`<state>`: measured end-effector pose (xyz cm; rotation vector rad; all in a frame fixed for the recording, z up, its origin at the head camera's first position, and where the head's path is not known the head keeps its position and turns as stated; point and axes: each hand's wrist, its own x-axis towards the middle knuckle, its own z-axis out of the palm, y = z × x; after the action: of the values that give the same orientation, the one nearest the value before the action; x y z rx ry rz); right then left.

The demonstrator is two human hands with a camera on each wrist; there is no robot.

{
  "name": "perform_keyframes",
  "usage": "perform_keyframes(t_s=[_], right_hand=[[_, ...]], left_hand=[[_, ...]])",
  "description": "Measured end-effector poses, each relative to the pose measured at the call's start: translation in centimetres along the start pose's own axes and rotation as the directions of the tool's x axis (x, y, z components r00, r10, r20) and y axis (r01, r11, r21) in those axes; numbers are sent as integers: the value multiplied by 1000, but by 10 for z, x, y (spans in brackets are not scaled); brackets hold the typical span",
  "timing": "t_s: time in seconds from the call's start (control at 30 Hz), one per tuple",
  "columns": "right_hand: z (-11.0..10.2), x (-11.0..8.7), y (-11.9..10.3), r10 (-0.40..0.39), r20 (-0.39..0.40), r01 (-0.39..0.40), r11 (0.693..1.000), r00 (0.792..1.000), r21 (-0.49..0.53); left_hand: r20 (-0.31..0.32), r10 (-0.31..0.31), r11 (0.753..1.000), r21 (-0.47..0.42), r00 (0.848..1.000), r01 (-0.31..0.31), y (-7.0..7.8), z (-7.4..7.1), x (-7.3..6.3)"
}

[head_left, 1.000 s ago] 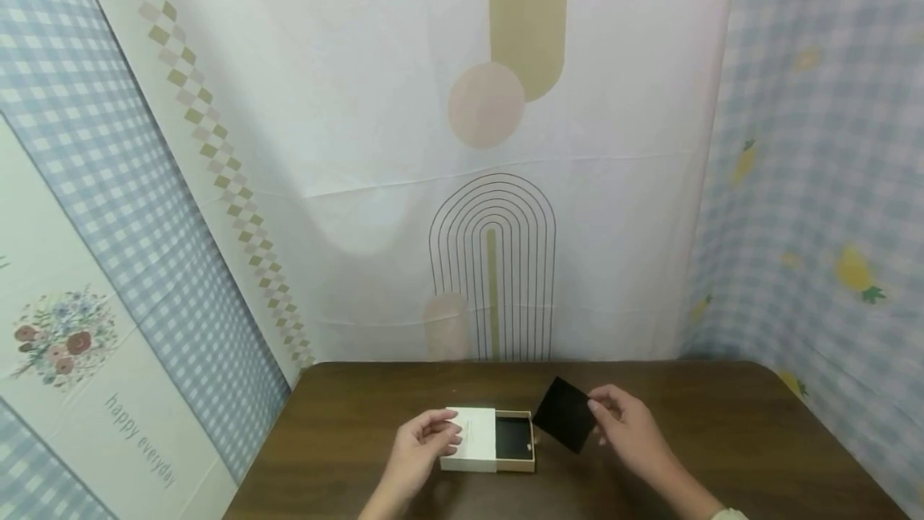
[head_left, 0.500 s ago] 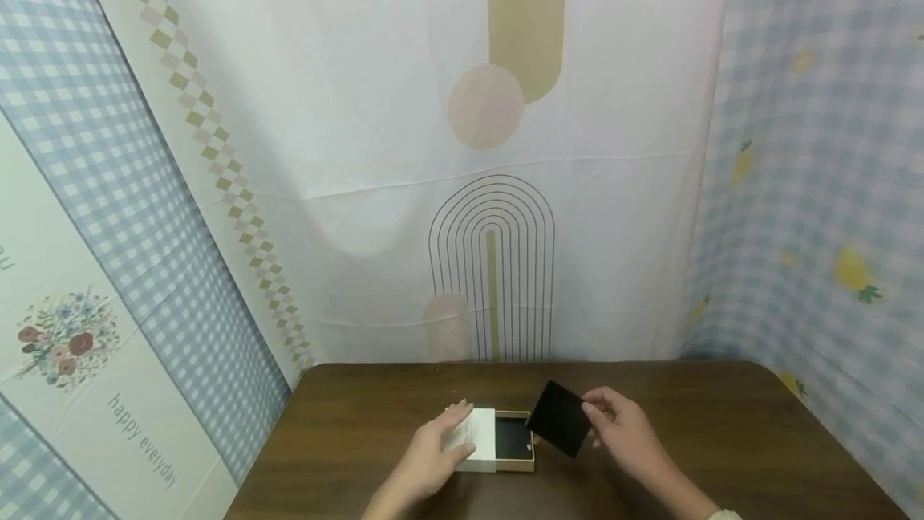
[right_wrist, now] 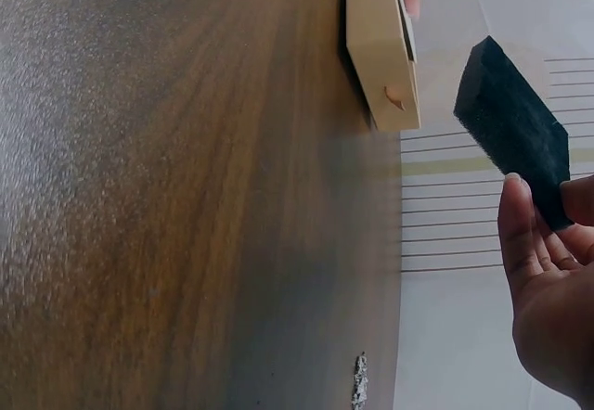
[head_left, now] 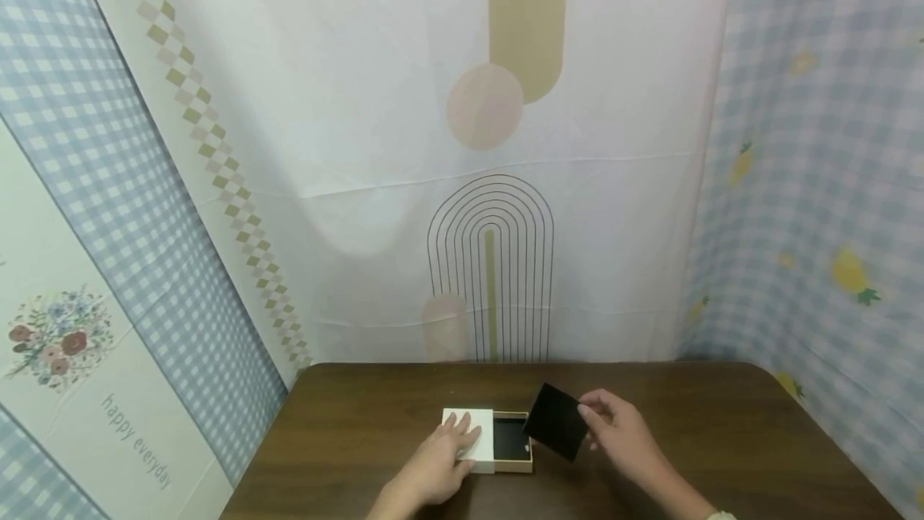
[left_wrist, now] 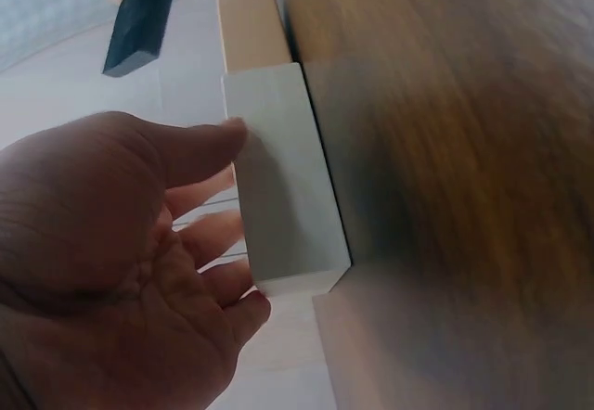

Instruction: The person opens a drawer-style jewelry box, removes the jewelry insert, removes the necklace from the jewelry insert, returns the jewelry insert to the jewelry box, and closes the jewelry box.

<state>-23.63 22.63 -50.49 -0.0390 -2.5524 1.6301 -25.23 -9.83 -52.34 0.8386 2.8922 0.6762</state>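
A small box with a white sleeve (head_left: 485, 456) lies on the table. Its tan-edged drawer (head_left: 514, 466) is partly slid out to the right, showing a black inside. My left hand (head_left: 436, 456) rests on the sleeve with fingers spread over the top. In the left wrist view, the thumb of that left hand (left_wrist: 121, 206) lies at the box's top edge. Above the table, right of the drawer, my right hand (head_left: 617, 432) pinches a black square foam pad (head_left: 556, 421) by one corner. The pad (right_wrist: 515, 118) looks thick and is tilted in the right wrist view.
Brown wooden table (head_left: 693, 416) surrounds the box, with a patterned white cloth (head_left: 361, 183) hanging behind it. Checked blue cloths hang at both sides. A short ribbon tab (right_wrist: 394, 97) sticks out of the drawer's end.
My left hand has shifted from the sleeve's left edge to spread over its top. My right hand has moved slightly left and down with the foam pad, nearer the drawer.
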Motion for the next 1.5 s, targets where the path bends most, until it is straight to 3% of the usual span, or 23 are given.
perform_keyframes(t_s=[0.33, 0.47, 0.7, 0.83, 1.5], right_hand=[[16, 2, -4, 12, 22, -12, 1000, 1000, -20], [26, 8, -10, 24, 11, -23, 993, 1000, -112], [41, 21, -20, -60, 5, 59, 961, 998, -271], [52, 26, -25, -103, 29, 107, 951, 994, -290], [95, 35, -27, -172, 83, 190, 927, 982, -324]], left_hand=[[-14, 3, 997, 83, 1000, -2, 3, -1, 0], [-10, -9, 997, 76, 1000, 10, 3, -1, 1], [-9, -25, 999, 47, 1000, 25, 3, 1, 1], [-17, -21, 999, 47, 1000, 22, 1, 2, 2], [-19, -29, 997, 68, 999, 30, 1, 1, 2]])
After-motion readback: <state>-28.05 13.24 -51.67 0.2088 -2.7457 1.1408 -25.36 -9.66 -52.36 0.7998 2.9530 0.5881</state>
